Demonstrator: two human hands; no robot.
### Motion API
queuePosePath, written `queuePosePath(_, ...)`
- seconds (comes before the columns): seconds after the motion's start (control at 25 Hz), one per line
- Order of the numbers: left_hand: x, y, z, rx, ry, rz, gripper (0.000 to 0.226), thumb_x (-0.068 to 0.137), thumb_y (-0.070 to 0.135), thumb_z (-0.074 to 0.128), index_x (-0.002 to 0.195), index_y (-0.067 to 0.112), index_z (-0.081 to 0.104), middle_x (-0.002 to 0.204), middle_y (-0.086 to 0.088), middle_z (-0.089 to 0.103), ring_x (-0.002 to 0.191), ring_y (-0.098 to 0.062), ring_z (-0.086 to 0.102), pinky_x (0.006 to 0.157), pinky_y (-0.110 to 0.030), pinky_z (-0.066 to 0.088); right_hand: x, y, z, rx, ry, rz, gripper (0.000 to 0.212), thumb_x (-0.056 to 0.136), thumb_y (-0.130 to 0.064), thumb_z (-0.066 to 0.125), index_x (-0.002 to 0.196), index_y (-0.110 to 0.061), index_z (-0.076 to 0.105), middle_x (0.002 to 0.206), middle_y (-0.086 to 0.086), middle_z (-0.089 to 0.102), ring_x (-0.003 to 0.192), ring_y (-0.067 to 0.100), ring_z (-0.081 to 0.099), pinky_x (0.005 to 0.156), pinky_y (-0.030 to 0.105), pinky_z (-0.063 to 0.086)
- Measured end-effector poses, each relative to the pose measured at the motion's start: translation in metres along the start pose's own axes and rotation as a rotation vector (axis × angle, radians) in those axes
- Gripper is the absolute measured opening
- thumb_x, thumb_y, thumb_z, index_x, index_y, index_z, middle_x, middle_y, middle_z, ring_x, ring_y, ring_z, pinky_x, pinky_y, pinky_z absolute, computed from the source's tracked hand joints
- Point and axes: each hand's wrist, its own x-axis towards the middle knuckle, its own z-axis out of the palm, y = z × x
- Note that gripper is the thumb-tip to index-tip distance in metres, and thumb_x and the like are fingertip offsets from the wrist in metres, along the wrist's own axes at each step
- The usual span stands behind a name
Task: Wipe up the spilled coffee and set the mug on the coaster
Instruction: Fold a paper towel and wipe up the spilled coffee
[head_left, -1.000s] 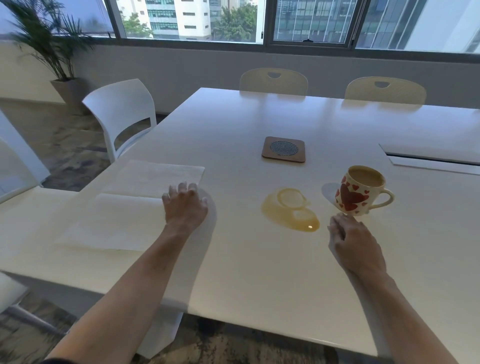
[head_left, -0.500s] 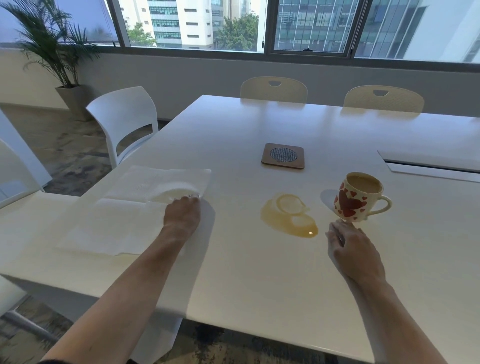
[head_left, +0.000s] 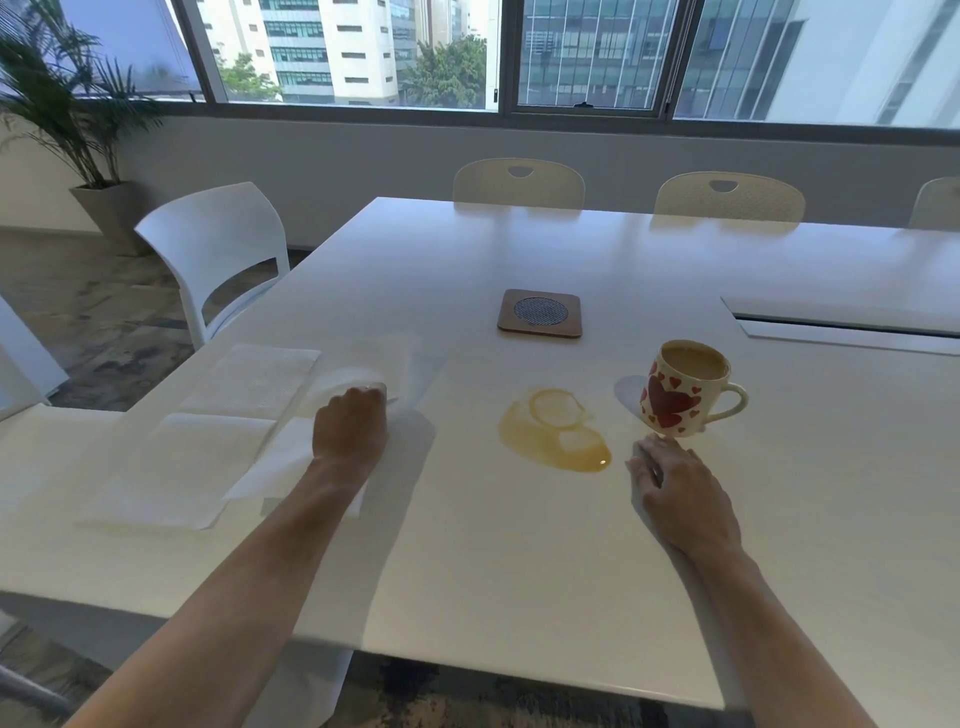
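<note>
A brown coffee puddle lies on the white table, a little left of a cream mug with red hearts that holds coffee. Beyond the puddle sits a square wooden coaster with nothing on it. My left hand grips a white paper towel sheet and has raised its edge off the table. My right hand rests on the table just in front of the mug, fingers relaxed, holding nothing.
More white paper towels lie flat at the table's left edge. White chairs stand at the left, cream chairs along the far side. A cable slot runs along the right of the table.
My left hand went from lying flat on the paper towel to closing on it and lifting its edge. My right hand has stayed in front of the mug.
</note>
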Motion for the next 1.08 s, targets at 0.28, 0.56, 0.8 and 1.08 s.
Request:
queuePosePath(0.28, 0.000, 0.060, -0.017, -0.047, -0.002, 0.117, 0.021, 0.080, 0.001, 0.053, 0.095, 0.008, 0.065, 0.087, -0.015, 0.070, 0.084, -0.037, 0.069, 0.067, -0.038, 0.051, -0.001, -0.003, -0.004, 0.028, -0.021, -0.002, 0.016, 0.096, -0.023, 0.052, 0.104, -0.018, 0.065, 0.117, 0.003, 0.067, 0.110, 0.024, 0.057, 0.086, 0.029, 0.035)
queuePosePath(0.56, -0.010, 0.113, -0.007, -0.073, -0.078, 0.230, 0.020, 0.080, 0.003, 0.052, 0.093, 0.010, 0.065, 0.089, -0.014, 0.069, 0.087, -0.035, 0.068, 0.064, -0.033, 0.043, -0.002, -0.006, -0.008, 0.046, -0.021, 0.012, 0.018, 0.096, -0.018, 0.050, 0.105, -0.015, 0.065, 0.118, 0.002, 0.067, 0.111, 0.023, 0.057, 0.087, 0.028, 0.035)
queuePosePath(0.8, -0.011, 0.117, 0.006, -0.215, -0.153, 0.228, 0.030, 0.092, 0.031, 0.050, 0.097, 0.007, 0.067, 0.098, -0.017, 0.068, 0.093, -0.037, 0.064, 0.072, -0.035, 0.046, -0.002, -0.008, -0.009, 0.026, -0.013, 0.021, 0.022, 0.097, -0.015, 0.047, 0.108, -0.012, 0.066, 0.121, 0.003, 0.067, 0.114, 0.022, 0.056, 0.087, 0.026, 0.036)
queuePosePath(1.08, 0.007, 0.067, 0.007, -0.466, 0.050, 0.051, 0.024, 0.091, 0.030, 0.054, 0.105, 0.018, 0.070, 0.106, -0.012, 0.072, 0.096, -0.038, 0.066, 0.080, -0.039, 0.049, -0.007, -0.018, -0.013, 0.112, 0.093, 0.045, 0.025, 0.095, -0.014, 0.050, 0.112, -0.015, 0.068, 0.117, 0.004, 0.070, 0.110, 0.025, 0.063, 0.087, 0.035, 0.050)
